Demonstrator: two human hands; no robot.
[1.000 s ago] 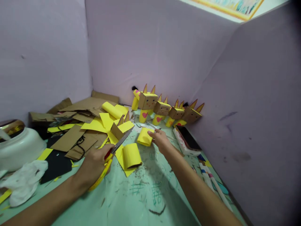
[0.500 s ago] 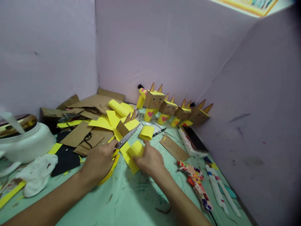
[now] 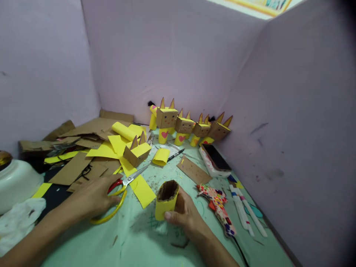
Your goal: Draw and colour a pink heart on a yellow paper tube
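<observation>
On the left, my left hand [image 3: 97, 194] is at the handles of a pair of scissors [image 3: 128, 180], its thumb and fingers about the red and yellow loops. The blades point away to the right, slightly parted, low over the table. My right hand [image 3: 187, 213] grips a short cardboard tube [image 3: 166, 204] wrapped in yellow paper, thumb in front. Its open end faces up and shows bare brown cardboard inside. Between the hands lies a yellow paper strip [image 3: 143, 191]. Another yellow tube [image 3: 160, 157] rests on its side farther back.
Cardboard scraps [image 3: 94, 128] and yellow paper pile up at the left. A horned box head [image 3: 137, 154] sits beside them. Several horned box figures [image 3: 167, 118] stand by the wall. At right are a cardboard piece [image 3: 194, 170], a phone [image 3: 215, 157], a patterned glue gun [image 3: 217, 207] and white sticks [image 3: 240, 211].
My right hand has drawn the tube nearer and turned its open end upward, off the yellow strip. My left hand has moved left and lower with the scissors. The view has shifted right.
</observation>
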